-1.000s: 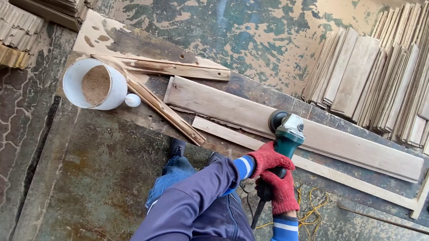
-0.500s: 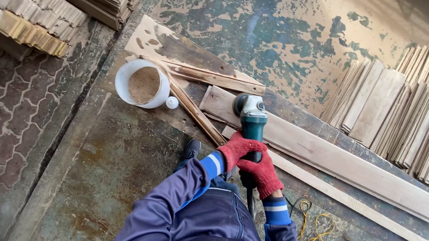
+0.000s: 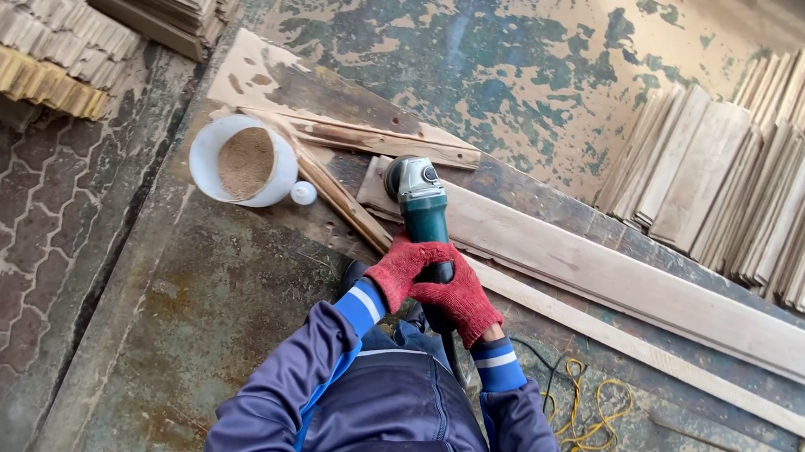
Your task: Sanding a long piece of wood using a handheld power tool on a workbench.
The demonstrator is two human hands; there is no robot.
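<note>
**Grinder on plank, two-hand hold**

- Grinder (image 3: pixel 420 204): green body, grey head, resting on the left end of the plank (image 3: pixel 605 266).
- Left hand (image 3: pixel 403 268), red glove: wrapped tight round the grinder body from the left.
- Right hand (image 3: pixel 458 299), red glove: closed over the rear of the handle, touching the left glove.
- Plank: long, pale, lying across the worn floor (image 3: pixel 211 317); a thin strip (image 3: pixel 637 347) lies just beside its near edge.
- Bucket (image 3: pixel 239 160): white, holding sawdust, near the plank's left end; small white cap (image 3: pixel 303 193) beside it.
- Board stack (image 3: pixel 750 173): leaning at the right wall.
- Yellow cord (image 3: pixel 586 414): loose on the floor, lower right.
</note>
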